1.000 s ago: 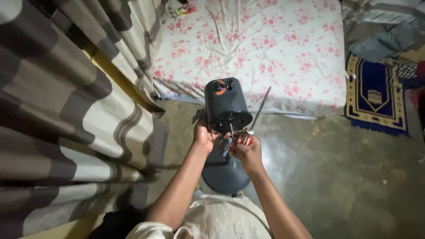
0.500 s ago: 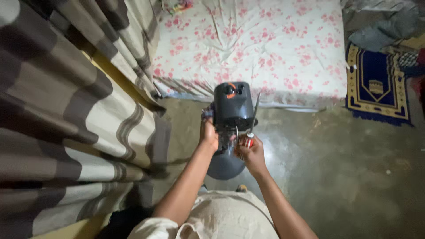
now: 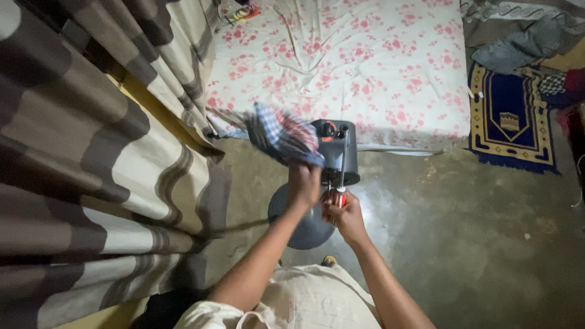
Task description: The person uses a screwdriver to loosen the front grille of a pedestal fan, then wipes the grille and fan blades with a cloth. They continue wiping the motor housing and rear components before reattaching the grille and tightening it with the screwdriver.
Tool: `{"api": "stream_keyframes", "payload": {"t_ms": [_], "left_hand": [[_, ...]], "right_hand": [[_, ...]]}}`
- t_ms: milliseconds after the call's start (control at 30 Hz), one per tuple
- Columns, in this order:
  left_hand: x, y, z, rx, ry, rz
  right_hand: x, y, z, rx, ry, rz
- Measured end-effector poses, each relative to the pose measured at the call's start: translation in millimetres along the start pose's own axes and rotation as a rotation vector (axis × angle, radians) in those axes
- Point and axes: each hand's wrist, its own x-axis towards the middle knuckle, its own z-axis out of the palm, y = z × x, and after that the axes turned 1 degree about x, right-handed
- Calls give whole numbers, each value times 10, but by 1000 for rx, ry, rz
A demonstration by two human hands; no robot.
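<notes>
Down low, the person stands over a dark fan motor (image 3: 334,152) on a stand with a round base (image 3: 304,219). The left hand (image 3: 303,183) is closed around a checked cloth (image 3: 281,135), which is blurred and covers the motor's left side, at about 10 o'clock from the hand. The right hand (image 3: 345,214) is closed around a screwdriver (image 3: 341,183) with a red handle. Its thin shaft points up to 12 o'clock and lies against the motor's right side. The two hands are just beside each other, below the motor.

Room to move is tight at 9 o'clock, where a big striped curtain (image 3: 91,164) hangs close to the left arm. At 12 o'clock the edge of a mattress (image 3: 365,73) with a pink flower sheet sits right behind the motor. From 3 to 5 o'clock the floor (image 3: 475,244) is open.

It is a grey, stained concrete floor, a bit shiny near the base. The room is dim.

At 2 o'clock a blue and gold mat (image 3: 510,119) lies on the floor, well apart from the hands. Crumpled clothes (image 3: 518,42) are piled above it, in the far corner. A small colourful thing lies at the top edge of the mattress, too small to tell.
</notes>
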Motion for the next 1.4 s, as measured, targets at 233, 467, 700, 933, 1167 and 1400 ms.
{"api": "stream_keyframes", "payload": {"t_ms": [233, 467, 700, 933, 1167, 1400], "left_hand": [[218, -454, -28, -607, -19, -433], [-127, 194, -644, 71, 108, -81], [-365, 1082, -1041, 166, -301, 116], [-339, 1281, -1048, 89, -420, 133], [428, 933, -851, -74, -131, 277], [974, 651, -550, 161, -221, 589]], "right_hand": [[25, -167, -9, -44, 13, 26], [-73, -316, -49, -365, 148, -27], [-279, -773, 138, -259, 82, -155], [-155, -467, 11, -157, 75, -240], [98, -597, -636, 103, 273, -295], [379, -1264, -740, -359, 345, -252]]}}
